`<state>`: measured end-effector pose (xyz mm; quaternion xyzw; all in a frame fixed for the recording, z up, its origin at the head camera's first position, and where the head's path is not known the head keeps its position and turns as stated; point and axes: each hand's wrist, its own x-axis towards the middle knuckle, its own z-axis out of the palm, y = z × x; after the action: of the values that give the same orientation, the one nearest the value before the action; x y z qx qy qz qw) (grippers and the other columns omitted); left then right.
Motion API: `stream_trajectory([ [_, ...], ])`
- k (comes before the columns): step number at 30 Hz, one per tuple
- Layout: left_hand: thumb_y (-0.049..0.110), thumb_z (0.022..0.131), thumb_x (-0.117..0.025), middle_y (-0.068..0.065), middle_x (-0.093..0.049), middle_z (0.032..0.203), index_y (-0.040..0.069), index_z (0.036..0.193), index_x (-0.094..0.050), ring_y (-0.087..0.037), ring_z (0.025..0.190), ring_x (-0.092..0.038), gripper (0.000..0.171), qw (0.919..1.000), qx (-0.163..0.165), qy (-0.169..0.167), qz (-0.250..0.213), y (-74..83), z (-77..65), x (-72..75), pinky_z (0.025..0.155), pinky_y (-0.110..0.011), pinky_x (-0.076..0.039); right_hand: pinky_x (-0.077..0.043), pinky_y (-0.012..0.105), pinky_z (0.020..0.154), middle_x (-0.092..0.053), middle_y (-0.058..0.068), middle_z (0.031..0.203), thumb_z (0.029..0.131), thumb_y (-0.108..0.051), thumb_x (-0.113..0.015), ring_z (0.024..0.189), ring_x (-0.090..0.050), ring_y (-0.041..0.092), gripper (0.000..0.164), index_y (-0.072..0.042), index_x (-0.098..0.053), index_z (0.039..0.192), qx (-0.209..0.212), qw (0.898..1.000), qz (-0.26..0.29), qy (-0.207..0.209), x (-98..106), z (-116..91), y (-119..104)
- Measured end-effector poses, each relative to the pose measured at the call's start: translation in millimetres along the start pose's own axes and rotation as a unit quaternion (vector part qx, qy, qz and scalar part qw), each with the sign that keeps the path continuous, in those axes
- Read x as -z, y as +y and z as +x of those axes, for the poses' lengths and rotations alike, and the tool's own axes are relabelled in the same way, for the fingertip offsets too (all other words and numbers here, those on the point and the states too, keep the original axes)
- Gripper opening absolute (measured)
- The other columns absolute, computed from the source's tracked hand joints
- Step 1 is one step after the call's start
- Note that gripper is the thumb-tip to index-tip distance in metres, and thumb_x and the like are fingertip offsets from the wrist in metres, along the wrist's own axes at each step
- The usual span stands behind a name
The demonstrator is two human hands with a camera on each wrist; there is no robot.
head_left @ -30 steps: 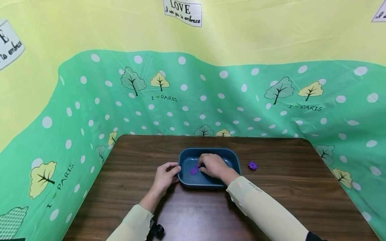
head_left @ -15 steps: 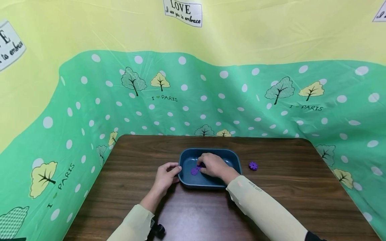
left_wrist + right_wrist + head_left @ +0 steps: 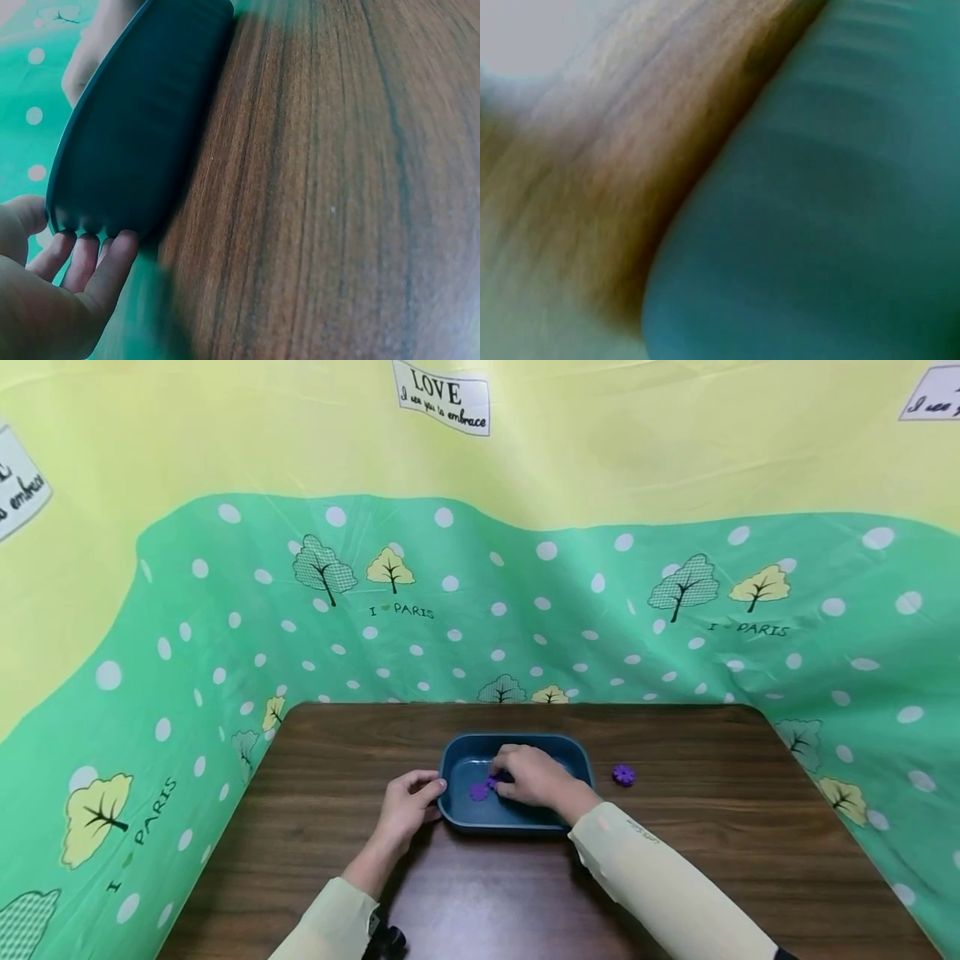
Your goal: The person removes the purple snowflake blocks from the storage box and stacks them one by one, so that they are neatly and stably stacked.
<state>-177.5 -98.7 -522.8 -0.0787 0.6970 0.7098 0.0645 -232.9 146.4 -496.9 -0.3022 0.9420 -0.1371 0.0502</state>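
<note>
A dark blue rectangular tray [image 3: 517, 823] rests on the wooden table. My left hand [image 3: 403, 808] holds its left end, thumb at the rim and fingertips against the outer wall, as the left wrist view shows at the tray wall [image 3: 135, 142]. Inside the tray my right hand [image 3: 534, 777] reaches down with curled fingers, pinching a small purple flower-shaped piece [image 3: 492, 782], partly hidden by the fingers. Beside that lies another flat purple flower-shaped piece [image 3: 478, 792] on the tray floor. The right wrist view, blurred, has only the tray's outside [image 3: 802, 225] and the table.
Right of the tray, a purple flower-shaped piece [image 3: 623, 775] lies on the table [image 3: 712, 827]. Behind the table hangs a green and yellow printed cloth [image 3: 480, 568]. A black device [image 3: 392, 941] sits by the left wrist.
The head view has shifted slightly. Both hands keep nearly the same places at the tray, and the purple pieces look unmoved.
</note>
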Motion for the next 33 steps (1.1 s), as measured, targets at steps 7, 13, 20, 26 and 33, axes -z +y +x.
stream_trajectory([
  [7, 0.015, 0.095, -0.073, -0.009, -0.069, 0.101, -0.006, 0.124, -0.067, -0.025, 0.092, -0.07, 0.036, 1.0, 0.007, 0.004, -0.001, -0.2, -4.1, 3.4, 0.073, -0.04, -0.065, -0.058, 0.034, 0.092, -0.068, -0.007, 0.112, 0.095, -0.027, -0.075, 0.102, -0.064, 0.011, 0.023, -0.017, -0.077, 0.115, 0.0, 0.999, 0.051, 0.011, 14, -12, 3],
  [13, 0.015, 0.095, -0.073, -0.008, -0.069, 0.1, -0.007, 0.124, -0.067, -0.023, 0.092, -0.07, 0.036, 1.0, 0.004, 0.001, -0.007, -1.6, -2.9, 3.4, 0.072, -0.037, -0.065, -0.059, 0.033, 0.088, -0.069, -0.005, 0.11, 0.092, -0.022, -0.078, 0.1, -0.064, 0.012, 0.02, -0.016, -0.078, 0.11, -0.002, 0.995, 0.085, 0.047, 26, -21, 13],
  [20, 0.016, 0.095, -0.074, -0.008, -0.069, 0.1, -0.007, 0.124, -0.067, -0.022, 0.092, -0.07, 0.038, 1.0, 0.001, 0.0, -0.008, -2.1, -1.9, 1.9, 0.071, -0.037, -0.064, -0.059, 0.032, 0.084, -0.069, -0.005, 0.108, 0.09, -0.019, -0.078, 0.097, -0.065, 0.013, 0.016, -0.015, -0.079, 0.105, 0.002, 0.99, 0.093, 0.104, 39, -37, 26],
  [26, 0.015, 0.095, -0.074, -0.008, -0.068, 0.1, -0.007, 0.123, -0.067, -0.022, 0.092, -0.069, 0.037, 1.0, 0.002, -0.002, -0.008, -1.4, -2.3, 1.7, 0.072, -0.038, -0.064, -0.061, 0.033, 0.082, -0.069, -0.004, 0.108, 0.089, -0.018, -0.079, 0.095, -0.066, 0.013, 0.014, -0.016, -0.078, 0.103, -0.016, 0.987, 0.091, 0.131, 48, -52, 39],
  [33, 0.015, 0.095, -0.073, -0.009, -0.069, 0.102, -0.007, 0.124, -0.067, -0.021, 0.091, -0.069, 0.036, 1.0, -0.002, -0.005, -0.003, -0.7, -1.1, 1.8, 0.073, -0.039, -0.065, -0.062, 0.036, 0.077, -0.07, -0.001, 0.107, 0.088, -0.014, -0.08, 0.093, -0.067, 0.018, 0.015, -0.013, -0.078, 0.103, -0.021, 0.981, 0.106, 0.16, 54, -68, 56],
])
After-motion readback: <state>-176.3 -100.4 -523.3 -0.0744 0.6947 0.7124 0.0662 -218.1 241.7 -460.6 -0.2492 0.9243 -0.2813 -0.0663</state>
